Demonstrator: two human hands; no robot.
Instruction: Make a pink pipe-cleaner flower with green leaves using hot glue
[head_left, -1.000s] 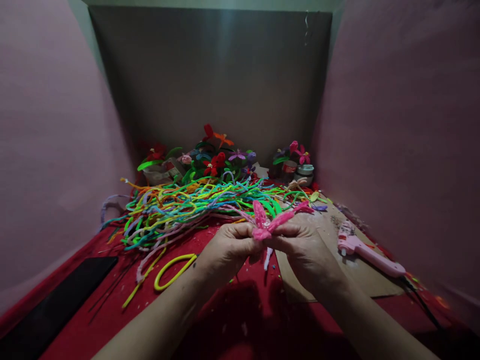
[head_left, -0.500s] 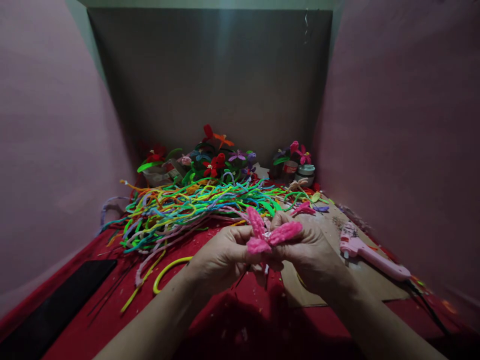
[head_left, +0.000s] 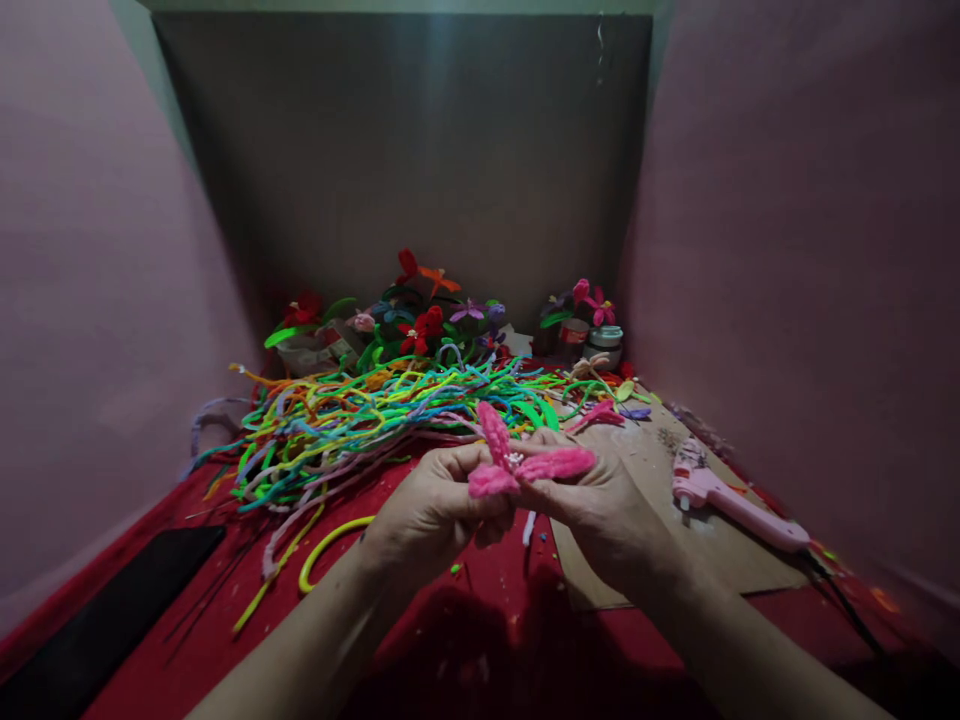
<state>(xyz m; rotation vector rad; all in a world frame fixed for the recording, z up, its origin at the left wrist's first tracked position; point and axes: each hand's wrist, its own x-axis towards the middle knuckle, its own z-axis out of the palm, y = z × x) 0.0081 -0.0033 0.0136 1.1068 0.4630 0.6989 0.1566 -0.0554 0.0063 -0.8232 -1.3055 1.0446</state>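
Observation:
Both hands meet above the red table (head_left: pixel 187 620), pinched on a pink pipe-cleaner flower (head_left: pixel 517 462) with three fuzzy petals. My left hand (head_left: pixel 435 505) grips it from the left, fingers curled under the lower petal. My right hand (head_left: pixel 600 500) holds it from the right, thumb and fingers closed behind the long petal. A short white stem end (head_left: pixel 529 527) hangs below the flower. Just beyond the hands lies a big tangle of coloured pipe cleaners (head_left: pixel 360 415).
A pink glue gun (head_left: pixel 731 500) rests on a cardboard sheet (head_left: pixel 675 540) at the right. Finished pipe-cleaner flowers (head_left: pixel 420 320) and small jars (head_left: pixel 600 345) stand at the back. A black flat object (head_left: pixel 112 620) lies at the left. A yellow loop (head_left: pixel 330 545) lies near my left wrist.
The flower has been turned so its petals spread wider and face up. Both hands have shifted slightly left and back with it. The view has drifted a little.

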